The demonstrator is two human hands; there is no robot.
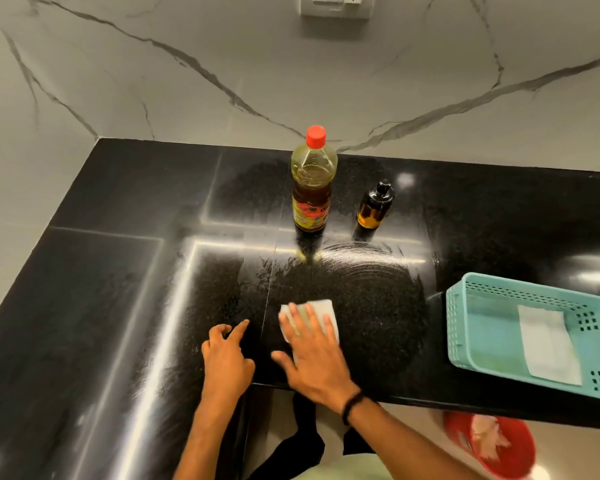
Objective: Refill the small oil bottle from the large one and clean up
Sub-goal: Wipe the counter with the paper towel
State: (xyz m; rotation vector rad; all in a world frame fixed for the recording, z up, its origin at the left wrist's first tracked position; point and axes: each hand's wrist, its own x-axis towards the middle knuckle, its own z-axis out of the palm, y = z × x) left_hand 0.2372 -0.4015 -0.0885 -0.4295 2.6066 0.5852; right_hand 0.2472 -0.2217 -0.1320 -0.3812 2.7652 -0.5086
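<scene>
Lower right corner: red bin (520,459) on the floor below the counter edge, crumpled pale waste inside. Bottom centre: two bare forearms reach up into frame, dark wristband (352,407) on the right wrist.

Left hand (227,358), bottom centre, rests on the front edge of the black countertop (118,306). Its index finger points out and touches the surface, the other fingers are loosely curled, and it grasps nothing. Right hand (314,355) is just beside it, to the right. It lies flat, fingers straight and spread, pressing down on a white tissue (323,308). The tissue lies flat on the counter and its far end shows beyond the fingertips.

Right edge, mid height: teal perforated basket (471,341) on the counter, with a white sheet (548,344) lying flat in it.

Centre: round swirl of streaks (361,265) on the glossy counter, just beyond the tissue.

Beyond the streaks, centre: large oil bottle (312,188) upright, red cap on, yellow oil up to the shoulder. Small oil bottle (373,207) stands near it on the right, apart from it, upright, with a black pump top and amber oil inside.

Upper frame: veined marble wall (153,81). Top centre-right: white socket plate (336,5)
</scene>
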